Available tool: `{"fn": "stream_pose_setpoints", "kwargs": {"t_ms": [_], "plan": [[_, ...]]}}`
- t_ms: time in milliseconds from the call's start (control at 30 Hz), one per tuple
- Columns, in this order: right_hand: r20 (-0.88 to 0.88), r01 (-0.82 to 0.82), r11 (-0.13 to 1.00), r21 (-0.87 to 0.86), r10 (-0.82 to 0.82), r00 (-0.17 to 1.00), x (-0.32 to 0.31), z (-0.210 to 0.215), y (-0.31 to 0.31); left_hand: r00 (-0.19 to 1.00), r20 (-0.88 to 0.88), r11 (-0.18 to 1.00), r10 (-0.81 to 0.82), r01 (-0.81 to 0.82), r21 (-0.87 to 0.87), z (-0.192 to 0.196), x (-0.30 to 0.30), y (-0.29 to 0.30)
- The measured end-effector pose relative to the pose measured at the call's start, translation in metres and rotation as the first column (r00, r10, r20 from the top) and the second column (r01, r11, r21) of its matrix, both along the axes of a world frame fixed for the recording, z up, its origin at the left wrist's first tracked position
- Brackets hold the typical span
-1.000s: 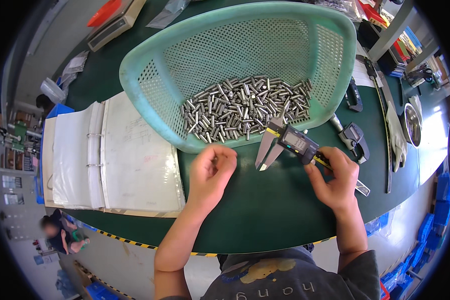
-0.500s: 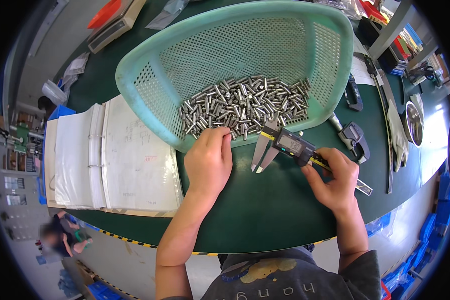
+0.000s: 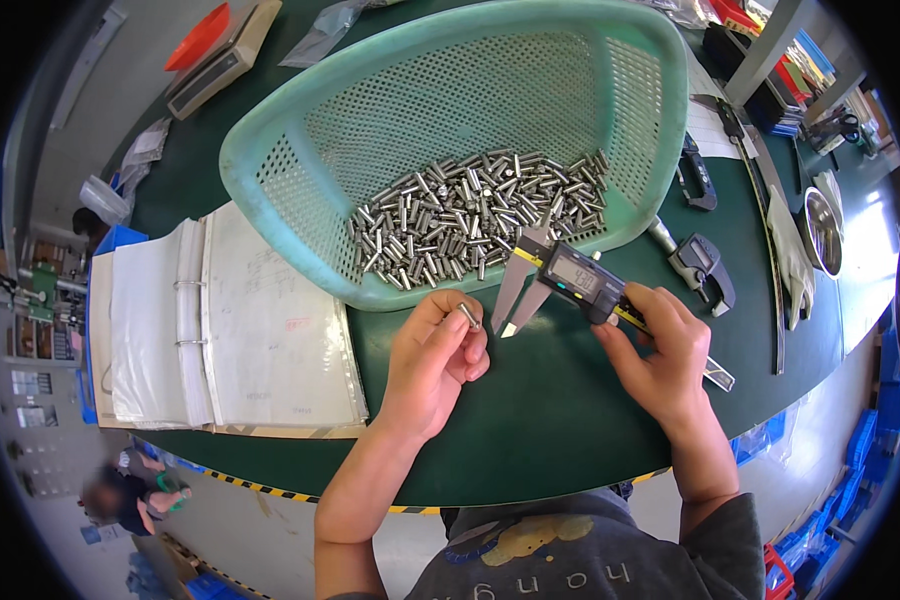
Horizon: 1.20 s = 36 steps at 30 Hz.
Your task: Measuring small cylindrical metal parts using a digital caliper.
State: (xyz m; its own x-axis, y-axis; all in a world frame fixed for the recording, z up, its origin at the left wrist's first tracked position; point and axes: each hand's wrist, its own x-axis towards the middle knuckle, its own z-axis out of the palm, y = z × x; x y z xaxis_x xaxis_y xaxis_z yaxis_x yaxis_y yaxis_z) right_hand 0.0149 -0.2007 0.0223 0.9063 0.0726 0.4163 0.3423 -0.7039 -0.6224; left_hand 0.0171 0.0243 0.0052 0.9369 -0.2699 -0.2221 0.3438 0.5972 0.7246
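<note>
Between the thumb and fingers of my left hand point(image 3: 432, 350) is a small shiny metal pin point(image 3: 470, 317), held just in front of the basket's near rim. My right hand point(image 3: 665, 348) is closed round the beam of a digital caliper point(image 3: 582, 280). The caliper's jaws are parted, with nothing between them, and point toward my left hand. A light green perforated plastic basket point(image 3: 315, 268) stands tilted behind both hands. Many loose metal pins point(image 3: 480, 215) lie heaped along its lower side.
An open ring binder point(image 3: 270, 340) lies to the left on the green table point(image 3: 470, 450). On the right are a digital micrometer point(image 3: 702, 268), a long caliper point(image 3: 760, 190), a glove point(image 3: 790, 255) and a metal bowl point(image 3: 822, 232). A scale point(image 3: 225, 65) stands far left; another person point(image 3: 135, 495) is beyond the table.
My left hand has drawn back from the basket's rim and turned, showing a metal pin in its fingers. The caliper has shifted slightly left, its jaws still parted.
</note>
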Motion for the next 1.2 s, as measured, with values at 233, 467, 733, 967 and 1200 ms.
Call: {"fn": "stream_pose_setpoints", "kwargs": {"t_ms": [233, 467, 733, 967, 1200], "plan": [[-0.008, -0.030, 0.999, 0.011, 0.030, 1.000, 0.001, -0.003, 0.003, 0.999, 0.039, 0.994, -0.032, 0.036, -0.105, -0.002, -0.008, -0.007], [-0.007, -0.012, 1.000, 0.017, 0.012, 1.000, 0.000, -0.004, 0.003, 0.997, 0.053, 0.985, -0.061, 0.068, -0.156, -0.004, -0.013, -0.008], [0.015, 0.021, 0.999, -0.048, -0.021, 1.000, -0.001, 0.000, -0.003, 0.992, 0.070, 0.967, -0.109, 0.123, -0.225, -0.005, -0.013, -0.006], [0.072, -0.031, 0.995, -0.099, 0.038, 0.997, 0.002, -0.004, -0.002, 0.995, 0.013, 0.945, -0.100, 0.099, -0.310, -0.005, -0.010, -0.002], [-0.003, -0.038, 0.994, -0.107, 0.038, 0.999, 0.002, -0.003, 0.000, 0.979, -0.106, 0.909, -0.172, 0.116, -0.401, -0.011, -0.005, 0.007]]}}
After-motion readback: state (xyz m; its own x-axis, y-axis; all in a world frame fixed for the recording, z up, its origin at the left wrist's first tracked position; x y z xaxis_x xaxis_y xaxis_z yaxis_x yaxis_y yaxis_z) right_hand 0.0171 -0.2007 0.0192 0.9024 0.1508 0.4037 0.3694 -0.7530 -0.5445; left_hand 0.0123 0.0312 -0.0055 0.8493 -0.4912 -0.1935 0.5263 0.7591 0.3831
